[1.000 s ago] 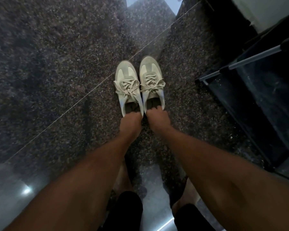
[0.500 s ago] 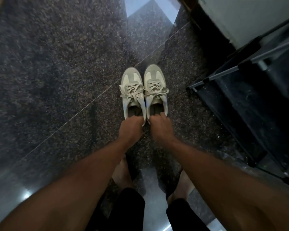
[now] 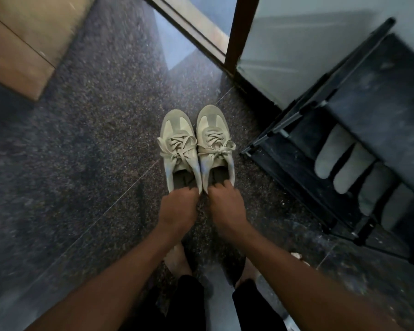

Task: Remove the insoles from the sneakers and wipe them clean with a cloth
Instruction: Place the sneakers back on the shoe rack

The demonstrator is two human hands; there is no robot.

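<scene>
Two pale sneakers sit side by side on dark speckled floor (image 3: 86, 130), toes pointing away from the person, laces tied. Left sneaker (image 3: 180, 149) and right sneaker (image 3: 215, 142) touch along inner sides. Left hand (image 3: 177, 209) grips heel of left sneaker, fingers curled over the collar edge. Right hand (image 3: 226, 206) grips heel of right sneaker, fingertips (image 3: 221, 186) hooked into the opening. Dark insoles visible inside both openings, approx. in place. Black shoe rack (image 3: 344, 144) stands near, to the right, w/ pale footwear on its lower shelf. Bare feet below the forearms.
</scene>
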